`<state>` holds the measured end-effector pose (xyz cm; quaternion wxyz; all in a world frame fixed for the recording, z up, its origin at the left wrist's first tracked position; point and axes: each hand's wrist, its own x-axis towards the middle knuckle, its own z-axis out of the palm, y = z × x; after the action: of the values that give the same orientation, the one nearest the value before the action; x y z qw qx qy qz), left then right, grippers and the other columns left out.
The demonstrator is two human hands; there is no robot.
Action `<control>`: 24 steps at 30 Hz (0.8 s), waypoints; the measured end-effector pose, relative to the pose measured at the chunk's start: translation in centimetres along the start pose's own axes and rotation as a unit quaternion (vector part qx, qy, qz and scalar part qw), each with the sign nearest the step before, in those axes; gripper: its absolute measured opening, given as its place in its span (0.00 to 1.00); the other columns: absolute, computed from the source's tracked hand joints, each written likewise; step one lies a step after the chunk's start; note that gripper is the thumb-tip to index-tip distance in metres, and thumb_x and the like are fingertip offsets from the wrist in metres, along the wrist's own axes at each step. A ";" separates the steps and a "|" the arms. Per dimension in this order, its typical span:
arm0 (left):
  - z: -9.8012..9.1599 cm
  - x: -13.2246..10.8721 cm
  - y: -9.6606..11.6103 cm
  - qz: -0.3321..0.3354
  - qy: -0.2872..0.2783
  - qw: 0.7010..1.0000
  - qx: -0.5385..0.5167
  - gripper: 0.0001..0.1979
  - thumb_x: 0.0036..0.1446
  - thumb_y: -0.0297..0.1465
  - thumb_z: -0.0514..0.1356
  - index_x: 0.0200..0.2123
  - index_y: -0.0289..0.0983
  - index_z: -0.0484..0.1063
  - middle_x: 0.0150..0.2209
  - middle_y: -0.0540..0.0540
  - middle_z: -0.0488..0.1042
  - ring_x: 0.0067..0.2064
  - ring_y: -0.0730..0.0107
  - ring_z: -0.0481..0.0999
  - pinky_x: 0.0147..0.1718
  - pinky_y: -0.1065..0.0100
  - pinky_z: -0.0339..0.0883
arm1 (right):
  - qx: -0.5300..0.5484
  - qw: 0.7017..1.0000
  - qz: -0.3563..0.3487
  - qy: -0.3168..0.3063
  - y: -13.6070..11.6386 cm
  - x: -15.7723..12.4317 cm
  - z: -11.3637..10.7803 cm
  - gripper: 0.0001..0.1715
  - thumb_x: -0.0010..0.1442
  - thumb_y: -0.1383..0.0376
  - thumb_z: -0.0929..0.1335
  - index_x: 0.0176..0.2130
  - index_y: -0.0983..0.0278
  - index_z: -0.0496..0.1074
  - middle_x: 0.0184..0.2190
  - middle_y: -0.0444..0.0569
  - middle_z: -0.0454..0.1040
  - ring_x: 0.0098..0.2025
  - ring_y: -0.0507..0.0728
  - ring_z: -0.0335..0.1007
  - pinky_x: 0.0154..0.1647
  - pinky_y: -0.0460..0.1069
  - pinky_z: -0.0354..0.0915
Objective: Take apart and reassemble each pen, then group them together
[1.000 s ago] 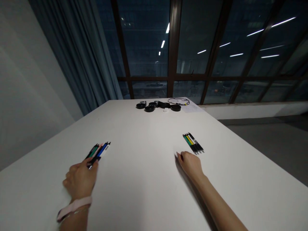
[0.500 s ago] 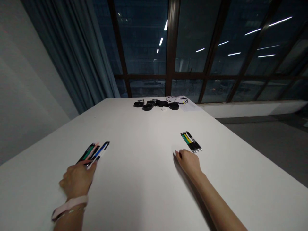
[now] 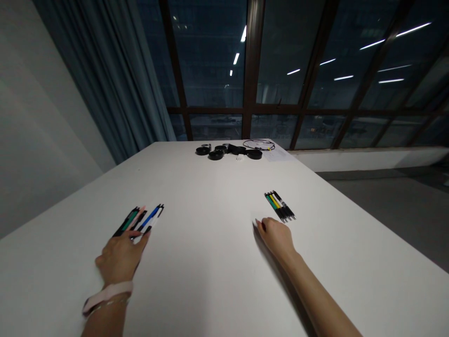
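My left hand [image 3: 121,257], with a pale wristband, has its thumb and forefinger closed around the lower ends of a blue pen [image 3: 151,217] and a white pen [image 3: 156,219]. Left of these pens lie a green pen [image 3: 130,220], a pink pen [image 3: 137,219] and some black ones, their lower ends partly covered by the hand. My right hand [image 3: 275,235] rests on the table, fingers curled in, nothing visible in it. Just beyond it, a row of pens [image 3: 279,206] with green, yellow, white and black barrels lies side by side.
At the far end of the white table [image 3: 210,281] are several black round items [image 3: 215,155], a small white piece [image 3: 240,157], a looped black cable [image 3: 258,144] and a paper sheet [image 3: 280,155]. A blue curtain [image 3: 115,70] and windows stand behind.
My left hand has moved a little right and away from me. The white pen has shifted right with it, widening the gap to the pink and green pens. My right hand has stayed put.
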<state>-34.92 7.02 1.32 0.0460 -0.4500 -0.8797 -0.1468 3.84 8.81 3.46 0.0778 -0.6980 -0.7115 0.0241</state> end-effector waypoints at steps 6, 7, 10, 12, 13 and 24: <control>-0.7 -0.3 0.6 0.012 -0.017 1.000 0.010 0.26 0.59 0.49 0.47 0.40 0.36 0.77 0.39 0.35 0.76 0.43 0.44 0.75 0.39 0.54 0.64 | 0.001 1.000 -0.005 0.014 0.0 -0.1 0.2 0.23 0.68 0.60 0.58 0.32 0.65 0.76 0.31 0.52 0.79 0.32 0.57 0.76 0.27 0.47 0.55; -0.9 -0.5 1.0 0.025 -0.012 1.000 0.011 0.26 0.60 0.48 0.47 0.39 0.36 0.77 0.38 0.36 0.76 0.43 0.45 0.76 0.39 0.55 0.63 | 0.000 1.000 -0.005 0.015 0.0 -0.1 0.1 0.22 0.68 0.60 0.59 0.32 0.65 0.76 0.31 0.52 0.79 0.32 0.57 0.76 0.27 0.47 0.55; -1.2 -1.7 2.9 0.122 0.043 0.992 -0.007 0.22 0.61 0.43 0.48 0.36 0.34 0.76 0.34 0.37 0.76 0.41 0.49 0.75 0.37 0.59 0.62 | -0.001 1.000 -0.009 0.016 -0.1 -0.1 0.1 0.22 0.68 0.60 0.59 0.32 0.65 0.76 0.31 0.52 0.79 0.32 0.57 0.76 0.27 0.47 0.54; -1.1 -2.9 4.8 0.186 0.086 0.979 -0.019 0.18 0.60 0.42 0.51 0.35 0.35 0.75 0.34 0.39 0.76 0.40 0.52 0.74 0.36 0.60 0.61 | -0.001 1.000 -0.012 0.018 -0.1 -0.1 0.1 0.22 0.68 0.60 0.59 0.32 0.64 0.76 0.31 0.51 0.79 0.32 0.57 0.76 0.27 0.47 0.54; -0.9 -3.6 5.8 0.216 0.096 0.971 -0.026 0.17 0.60 0.41 0.51 0.36 0.36 0.75 0.34 0.40 0.75 0.39 0.53 0.74 0.36 0.60 0.60 | -0.001 1.000 -0.013 0.019 -0.1 -0.1 0.1 0.22 0.68 0.60 0.59 0.32 0.64 0.76 0.32 0.51 0.79 0.32 0.56 0.76 0.27 0.47 0.54; 0.2 -9.3 12.1 0.359 0.057 0.930 -0.057 0.11 0.61 0.35 0.54 0.30 0.38 0.71 0.31 0.46 0.72 0.37 0.61 0.72 0.39 0.61 0.57 | -0.002 1.000 -0.020 0.009 -0.4 -0.2 0.1 0.22 0.68 0.60 0.58 0.32 0.64 0.75 0.33 0.50 0.78 0.34 0.56 0.76 0.27 0.47 0.56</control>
<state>-19.64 6.53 1.77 0.1203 -0.7285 -0.6453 -0.1960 3.40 8.59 3.41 0.0835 -0.6838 -0.7247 0.0151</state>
